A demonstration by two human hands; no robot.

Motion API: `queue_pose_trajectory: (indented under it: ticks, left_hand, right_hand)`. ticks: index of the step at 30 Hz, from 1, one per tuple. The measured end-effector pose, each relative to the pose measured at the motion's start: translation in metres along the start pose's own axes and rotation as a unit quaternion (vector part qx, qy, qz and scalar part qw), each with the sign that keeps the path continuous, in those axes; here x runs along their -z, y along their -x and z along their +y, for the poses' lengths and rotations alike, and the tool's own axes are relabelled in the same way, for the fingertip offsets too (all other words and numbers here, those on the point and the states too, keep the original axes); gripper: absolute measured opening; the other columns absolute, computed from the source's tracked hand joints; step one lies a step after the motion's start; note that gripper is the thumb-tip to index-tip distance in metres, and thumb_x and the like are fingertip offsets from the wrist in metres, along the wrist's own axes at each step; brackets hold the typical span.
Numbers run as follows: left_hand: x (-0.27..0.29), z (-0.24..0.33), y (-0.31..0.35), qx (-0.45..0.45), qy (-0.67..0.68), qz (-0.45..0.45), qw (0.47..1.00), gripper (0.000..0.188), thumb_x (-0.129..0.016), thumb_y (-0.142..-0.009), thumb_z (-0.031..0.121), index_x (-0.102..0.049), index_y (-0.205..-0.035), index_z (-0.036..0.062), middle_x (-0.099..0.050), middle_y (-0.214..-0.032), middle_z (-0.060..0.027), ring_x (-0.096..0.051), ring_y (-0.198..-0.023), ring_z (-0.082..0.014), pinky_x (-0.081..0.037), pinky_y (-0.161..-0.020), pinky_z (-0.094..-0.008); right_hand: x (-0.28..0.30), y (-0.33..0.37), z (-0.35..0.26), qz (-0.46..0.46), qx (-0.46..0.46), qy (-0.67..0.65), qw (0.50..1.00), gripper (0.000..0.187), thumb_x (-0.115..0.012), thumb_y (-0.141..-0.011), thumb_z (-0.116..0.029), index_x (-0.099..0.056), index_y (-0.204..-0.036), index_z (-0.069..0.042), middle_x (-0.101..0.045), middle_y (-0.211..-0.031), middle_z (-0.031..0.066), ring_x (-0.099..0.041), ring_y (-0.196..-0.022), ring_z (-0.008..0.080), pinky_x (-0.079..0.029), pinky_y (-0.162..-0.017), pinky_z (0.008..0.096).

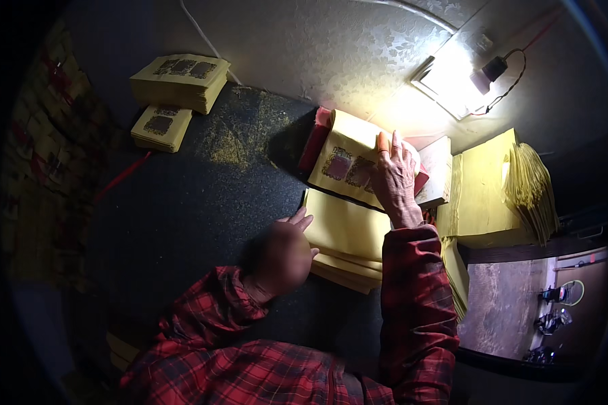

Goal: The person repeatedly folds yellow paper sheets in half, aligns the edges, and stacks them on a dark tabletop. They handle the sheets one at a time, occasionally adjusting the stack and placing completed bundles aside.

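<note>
My right hand [398, 177] rests with fingers stretched out on a yellow paper sheet [351, 138] printed with dark ornamental frames. One of its fingers wears an orange cover. A red block [311, 143] shows beneath the sheet's left and right edges. Nearer to me lies a stack of plain yellow paper [348, 226], its layers slightly fanned at the front. My left hand [287, 253] is at that stack's left edge, fingers apart and touching the paper; its back is blurred. A pale block [437, 172] stands to the right of the red one.
Thick folded yellow paper [483, 185] is piled on the right. Two printed paper bundles [182, 71] sit at the far left of the dark table [182, 216], near a red ribbon [125, 175]. A bright lamp [456, 77] shines by the wall. Wrapped yellow bundles [54, 148] line the left side.
</note>
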State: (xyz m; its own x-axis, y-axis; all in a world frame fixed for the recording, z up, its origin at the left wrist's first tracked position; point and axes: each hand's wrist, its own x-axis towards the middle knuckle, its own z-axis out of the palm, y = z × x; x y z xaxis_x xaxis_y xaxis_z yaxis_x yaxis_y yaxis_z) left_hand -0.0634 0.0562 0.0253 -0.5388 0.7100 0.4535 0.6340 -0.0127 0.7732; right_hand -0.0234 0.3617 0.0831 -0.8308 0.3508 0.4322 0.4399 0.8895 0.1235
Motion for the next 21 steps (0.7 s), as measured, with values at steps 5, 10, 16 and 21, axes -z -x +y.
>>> queue_pose_trajectory:
  ticks: [5,10,16,21]
  left_hand:
    - [0.0,0.004,0.004,0.01,0.006,0.016,1.0,0.077,-0.083,-0.087,0.012,-0.046,-0.154,0.0013,-0.047,-0.159,-0.0276,-0.051,-0.138,-0.0453,-0.042,-0.118,-0.0516]
    - [0.004,0.006,0.004,0.017,0.0,0.014,1.0,0.078,-0.083,-0.087,0.012,-0.045,-0.155,0.001,-0.044,-0.161,-0.0291,-0.05,-0.139,-0.0462,-0.041,-0.119,-0.0525]
    - [-0.002,0.001,0.001,0.0,0.001,0.014,1.0,0.077,-0.083,-0.087,0.012,-0.046,-0.154,0.0012,-0.049,-0.158,-0.0276,-0.053,-0.137,-0.0458,-0.043,-0.118,-0.0515]
    - [0.0,0.001,0.003,0.005,0.001,0.013,1.0,0.078,-0.083,-0.085,0.009,-0.047,-0.153,0.0012,-0.048,-0.158,-0.0271,-0.052,-0.138,-0.0453,-0.043,-0.118,-0.0513]
  right_hand:
    - [0.035,0.069,-0.017,0.026,0.103,-0.01,0.994,0.038,-0.071,-0.092,-0.009,-0.069,-0.129,-0.002,-0.067,-0.142,0.022,-0.067,-0.117,0.0382,-0.053,-0.099,0.0485]
    - [0.083,0.11,-0.053,-0.319,0.026,-0.229,0.919,0.048,-0.078,-0.093,-0.015,-0.069,-0.139,-0.006,-0.065,-0.144,0.024,-0.067,-0.118,0.0419,-0.052,-0.107,0.0487]
    - [0.051,0.021,-0.034,-0.054,0.043,-0.095,0.993,0.102,-0.086,-0.087,-0.021,-0.027,-0.169,-0.01,-0.033,-0.167,0.031,-0.046,-0.141,0.0494,-0.041,-0.116,0.0556]
    - [0.006,0.006,0.007,0.05,0.053,0.019,0.997,0.047,-0.07,-0.094,-0.012,-0.063,-0.139,-0.003,-0.062,-0.145,0.0266,-0.061,-0.126,0.0431,-0.048,-0.108,0.053]
